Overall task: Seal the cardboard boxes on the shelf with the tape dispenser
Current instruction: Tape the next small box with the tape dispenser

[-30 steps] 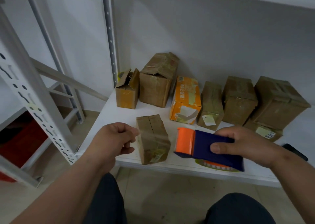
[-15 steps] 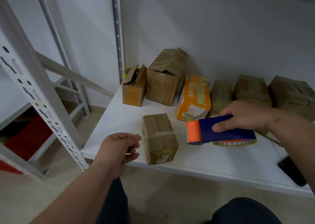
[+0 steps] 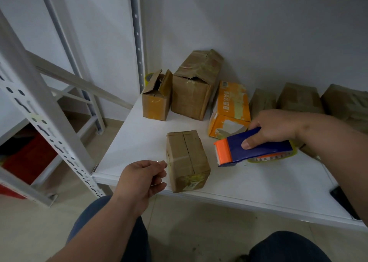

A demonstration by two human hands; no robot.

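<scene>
Between left hand [image 3: 142, 179] and right-held tape dispenser [image 3: 253, 149], small cardboard box [image 3: 187, 160]

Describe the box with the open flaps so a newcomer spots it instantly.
On the white shelf, look to the back left corner beside the perforated upright. The small open-flapped box stands there, left of the taller torn box; only its top flaps stand up.

Storeroom: metal racking [image 3: 42, 120], parcels [image 3: 196, 86]

dark flat object [image 3: 345, 204] cut by right edge | rightmost box [image 3: 346, 104] cropped (print on orange box [image 3: 231, 106] unreadable)
</scene>
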